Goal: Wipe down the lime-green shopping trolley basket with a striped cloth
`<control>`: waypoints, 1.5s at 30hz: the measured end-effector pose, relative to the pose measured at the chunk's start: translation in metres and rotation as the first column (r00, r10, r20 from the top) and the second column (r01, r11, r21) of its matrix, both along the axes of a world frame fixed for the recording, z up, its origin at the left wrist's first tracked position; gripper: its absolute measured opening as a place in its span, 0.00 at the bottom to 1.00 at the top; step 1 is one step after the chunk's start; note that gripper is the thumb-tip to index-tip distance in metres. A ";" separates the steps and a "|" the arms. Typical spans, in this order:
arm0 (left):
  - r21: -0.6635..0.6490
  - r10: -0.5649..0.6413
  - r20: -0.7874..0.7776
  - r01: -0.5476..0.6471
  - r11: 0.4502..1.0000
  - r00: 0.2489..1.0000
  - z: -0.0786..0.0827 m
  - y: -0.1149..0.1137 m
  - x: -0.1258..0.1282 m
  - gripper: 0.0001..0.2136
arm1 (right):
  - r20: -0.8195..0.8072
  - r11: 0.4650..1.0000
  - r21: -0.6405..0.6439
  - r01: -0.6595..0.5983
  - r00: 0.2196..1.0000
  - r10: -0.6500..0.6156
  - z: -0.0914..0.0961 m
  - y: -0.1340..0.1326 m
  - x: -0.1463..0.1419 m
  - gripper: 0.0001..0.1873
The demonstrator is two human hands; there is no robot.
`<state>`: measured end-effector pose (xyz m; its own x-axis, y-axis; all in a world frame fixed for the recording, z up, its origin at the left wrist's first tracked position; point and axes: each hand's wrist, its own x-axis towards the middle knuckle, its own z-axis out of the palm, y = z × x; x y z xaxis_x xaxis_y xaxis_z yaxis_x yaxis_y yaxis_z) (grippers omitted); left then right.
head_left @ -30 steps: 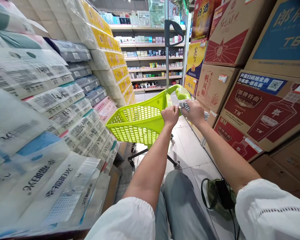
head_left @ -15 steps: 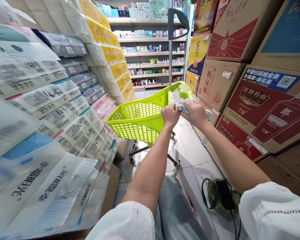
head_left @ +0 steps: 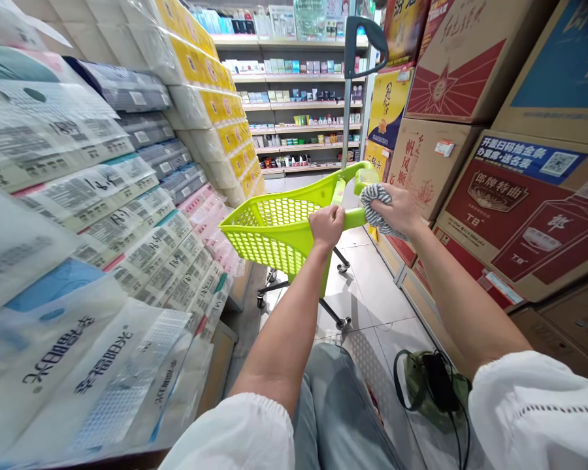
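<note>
A lime-green wheeled shopping basket (head_left: 274,228) stands in the aisle in front of me, tilted, with a tall grey pull handle (head_left: 365,39) rising behind it. My left hand (head_left: 326,225) is closed round the basket's near rim. My right hand (head_left: 396,207) is closed on a striped grey-and-white cloth (head_left: 372,202), pressing it against the rim near the basket's right corner.
Stacked packs of tissue paper (head_left: 93,196) fill the left side. Cardboard liquor cartons (head_left: 509,196) line the right. Product shelves (head_left: 294,98) close the far end. A green pouch with black cords (head_left: 431,385) hangs by my right knee over the tiled floor (head_left: 372,300).
The basket has shifted right and a little away. My right hand has slid the cloth right along the rim, apart from my left hand, which keeps its grip.
</note>
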<state>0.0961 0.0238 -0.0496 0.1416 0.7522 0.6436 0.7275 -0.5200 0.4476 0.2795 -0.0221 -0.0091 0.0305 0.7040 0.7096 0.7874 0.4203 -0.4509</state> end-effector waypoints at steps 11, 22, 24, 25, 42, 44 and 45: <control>0.060 -0.031 -0.092 0.037 0.998 0.995 0.013 -0.006 -0.013 0.17 | -0.043 1.000 -0.016 0.025 0.999 -0.026 0.000 -0.018 -0.027 0.16; -0.016 0.051 -0.175 -0.055 0.998 0.983 0.029 -0.022 0.024 0.21 | 0.010 1.000 0.024 -0.001 1.000 0.001 -0.011 -0.012 -0.026 0.15; 0.003 0.036 -0.165 -0.036 0.999 0.986 0.025 -0.020 0.021 0.21 | 0.022 0.998 0.049 0.028 0.999 -0.029 -0.016 -0.007 -0.025 0.16; 0.007 0.018 -0.160 -0.018 1.000 0.987 0.024 -0.018 0.019 0.22 | 0.032 0.998 0.054 0.040 0.999 -0.042 -0.017 -0.003 -0.022 0.16; 0.050 -0.108 -0.031 0.110 0.993 0.994 0.013 -0.008 0.006 0.21 | 0.207 0.996 0.050 0.071 0.975 -0.080 -0.024 -0.011 -0.045 0.19; 0.039 -0.146 0.007 0.146 0.989 0.989 0.014 -0.009 0.005 0.22 | 0.226 0.997 0.056 0.061 0.971 -0.072 -0.024 -0.006 -0.035 0.19; 0.033 -0.160 0.031 0.159 0.987 0.987 0.014 -0.009 0.005 0.22 | 0.223 0.997 0.057 0.057 0.972 -0.069 -0.023 -0.004 -0.028 0.19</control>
<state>0.1012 0.0145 -0.0351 0.2361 0.7015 0.6724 0.6191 -0.6419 0.4524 0.2511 -0.0261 -0.0325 -0.0907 0.6691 0.7376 0.8917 0.3843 -0.2390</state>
